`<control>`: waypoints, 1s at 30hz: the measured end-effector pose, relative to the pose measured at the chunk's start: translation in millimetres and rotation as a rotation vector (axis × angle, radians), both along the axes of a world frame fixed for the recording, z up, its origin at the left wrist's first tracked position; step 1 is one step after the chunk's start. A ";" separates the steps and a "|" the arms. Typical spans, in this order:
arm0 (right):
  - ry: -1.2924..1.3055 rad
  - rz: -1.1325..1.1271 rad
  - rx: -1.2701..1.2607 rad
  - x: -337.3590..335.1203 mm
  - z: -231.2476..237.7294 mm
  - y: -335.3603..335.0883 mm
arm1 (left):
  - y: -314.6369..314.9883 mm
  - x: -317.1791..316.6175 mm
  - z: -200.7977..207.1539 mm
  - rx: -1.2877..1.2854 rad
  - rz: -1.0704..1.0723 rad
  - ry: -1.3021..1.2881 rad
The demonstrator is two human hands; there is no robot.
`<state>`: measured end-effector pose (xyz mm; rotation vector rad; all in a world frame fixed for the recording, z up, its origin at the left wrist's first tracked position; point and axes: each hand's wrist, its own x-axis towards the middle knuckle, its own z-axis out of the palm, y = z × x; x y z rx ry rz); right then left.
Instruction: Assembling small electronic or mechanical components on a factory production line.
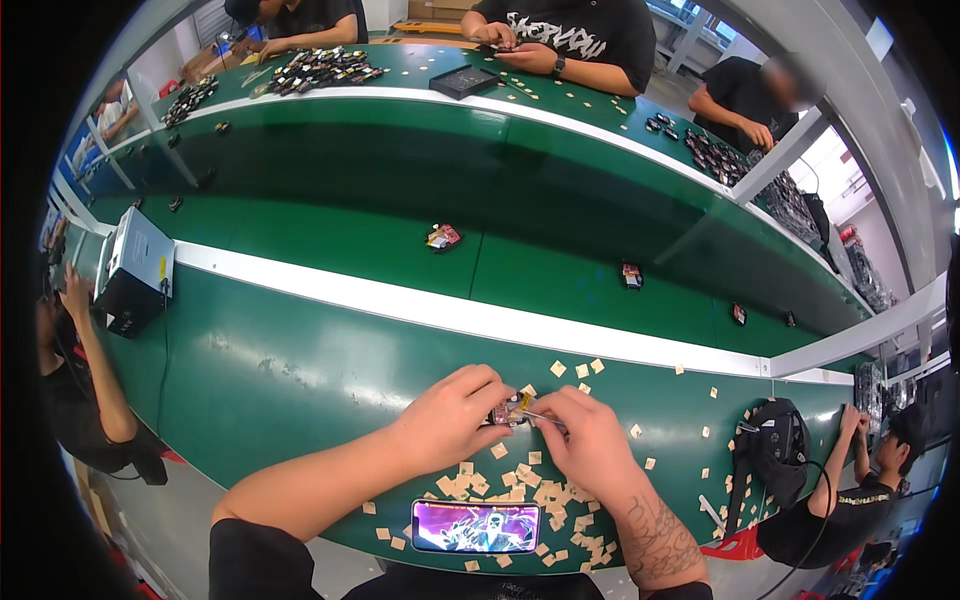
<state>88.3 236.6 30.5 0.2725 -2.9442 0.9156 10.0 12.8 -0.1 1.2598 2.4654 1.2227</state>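
My left hand (pixel 455 415) grips a small electronic module (pixel 507 411) with a reddish circuit board and a yellow patch, holding it just above the green bench. From the other side, my right hand (pixel 588 440) pinches a slim grey metal tool (pixel 545 417) whose tip reaches the module. Fingers cover part of both, so the tool's exact kind is unclear. Below my hands lie many small cream-coloured square pieces (pixel 550 494), scattered and partly heaped. A phone (pixel 475 527) with a bright purple picture rests on the bench between my forearms.
Beyond a white rail (pixel 450 323) runs a green conveyor belt (pixel 350 255) carrying a few modules (pixel 443 237). A boxy grey device (pixel 140 265) stands at far left. On the right sit a black bag (pixel 780 445) and cable. Co-workers sit across and at both sides.
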 end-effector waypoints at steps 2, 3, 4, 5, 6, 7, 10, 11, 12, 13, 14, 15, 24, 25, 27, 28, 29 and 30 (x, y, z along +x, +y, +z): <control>-0.061 0.033 -0.304 -3.8 -5.9 9.8 | 1.3 0.5 1.6 -0.001 0.002 -0.005; -0.063 0.031 -0.308 -5.1 -7.8 14.9 | 1.2 1.4 1.4 -0.003 0.011 -0.014; -0.103 0.024 -0.390 -6.6 -8.9 20.0 | 1.1 1.5 1.4 -0.006 0.010 -0.016; -0.142 0.018 -0.472 -8.2 -9.4 22.1 | 1.1 0.7 1.8 -0.011 0.009 -0.012; -0.145 0.022 -0.479 -10.1 -7.4 18.9 | -1.4 0.4 3.0 -0.021 0.012 -0.009; -0.080 0.009 -0.416 -11.2 -2.7 14.2 | -4.4 0.2 5.3 -0.029 0.017 -0.010; 0.038 -0.034 -0.218 -12.8 20.7 -1.0 | 0.9 -6.0 12.7 0.019 -0.098 -0.019; 0.009 -0.011 -0.183 -8.6 11.6 7.4 | 5.3 -9.3 13.7 0.013 -0.133 -0.014; 0.010 -0.035 -0.173 -5.4 7.1 15.2 | 11.4 -12.4 14.5 0.008 -0.171 -0.008; -0.051 0.049 -0.199 -10.0 -8.6 6.7 | -3.6 -8.0 10.7 -0.021 -0.131 -0.014; -0.062 0.087 -0.229 -14.5 -23.7 -1.7 | -17.5 -4.0 5.3 -0.061 -0.109 -0.013; -0.078 0.077 -0.301 -12.7 -19.7 0.8 | -14.3 -4.9 5.8 -0.063 -0.139 0.000; -0.162 0.031 -0.440 -8.9 4.8 16.5 | 1.8 -11.1 12.4 -0.079 -0.232 0.035; -0.160 0.080 -0.449 -13.1 -2.3 12.8 | -5.1 -9.4 10.4 -0.092 -0.212 0.039; -0.142 0.131 -0.416 -14.9 -13.0 12.0 | -10.9 -5.2 9.5 -0.067 -0.159 0.004; -0.127 0.164 -0.373 -13.2 -11.6 13.4 | -9.2 -5.5 10.1 -0.057 -0.168 0.009; -0.166 0.132 -0.399 -10.0 -9.1 15.3 | -8.0 -5.8 10.6 -0.059 -0.173 0.009; -0.164 0.128 -0.396 -9.1 -4.6 15.9 | -7.0 -6.5 11.1 -0.067 -0.176 0.007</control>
